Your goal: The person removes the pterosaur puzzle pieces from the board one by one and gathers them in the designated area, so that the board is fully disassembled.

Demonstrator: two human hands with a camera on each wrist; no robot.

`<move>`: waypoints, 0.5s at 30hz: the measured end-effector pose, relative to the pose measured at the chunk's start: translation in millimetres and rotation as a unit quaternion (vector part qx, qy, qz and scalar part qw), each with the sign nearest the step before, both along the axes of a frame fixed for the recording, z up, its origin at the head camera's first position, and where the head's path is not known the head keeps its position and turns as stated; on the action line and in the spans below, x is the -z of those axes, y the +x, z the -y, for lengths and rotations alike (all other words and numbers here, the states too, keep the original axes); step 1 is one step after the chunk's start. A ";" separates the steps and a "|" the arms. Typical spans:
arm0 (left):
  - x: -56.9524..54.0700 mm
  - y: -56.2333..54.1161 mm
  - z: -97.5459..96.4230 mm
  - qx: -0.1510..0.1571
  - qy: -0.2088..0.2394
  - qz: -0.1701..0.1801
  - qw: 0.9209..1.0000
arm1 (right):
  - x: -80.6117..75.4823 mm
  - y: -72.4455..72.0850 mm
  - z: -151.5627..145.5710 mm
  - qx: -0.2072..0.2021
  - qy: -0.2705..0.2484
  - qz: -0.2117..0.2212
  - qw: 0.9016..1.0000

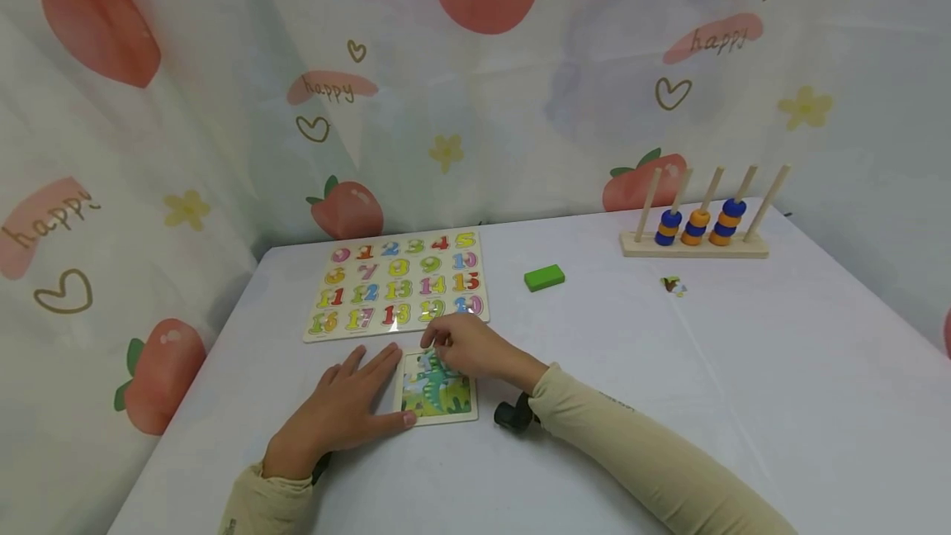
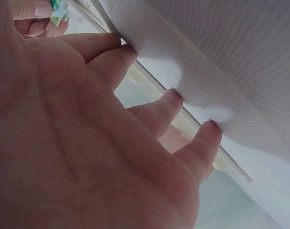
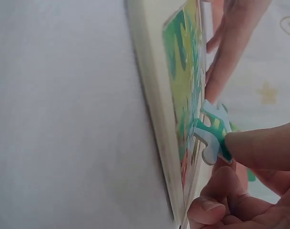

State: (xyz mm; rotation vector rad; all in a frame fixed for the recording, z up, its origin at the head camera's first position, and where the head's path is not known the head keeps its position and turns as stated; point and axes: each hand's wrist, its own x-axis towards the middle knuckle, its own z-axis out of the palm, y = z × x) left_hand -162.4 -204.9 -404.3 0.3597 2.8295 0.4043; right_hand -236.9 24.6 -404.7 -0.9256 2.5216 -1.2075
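My right grip is closed in a pinch, thumb and fingers holding a puzzle piece near the top of the puzzle tray, lower centre of the head view. My left hand lies spread, thumb touching the tray's lower left corner. Green block: right of centre.

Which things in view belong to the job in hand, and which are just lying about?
In the job:
- framed picture puzzle, left hand touching it
- puzzle piece, pinched by right hand
- loose patterned piece, probably

Lying about:
- number board
- green block
- bead stand
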 end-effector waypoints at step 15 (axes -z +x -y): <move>1.1 0.0 0.5 0.000 -0.001 0.002 1.000 | -3.6 -4.6 -25.6 0.036 -0.025 0.014 0.999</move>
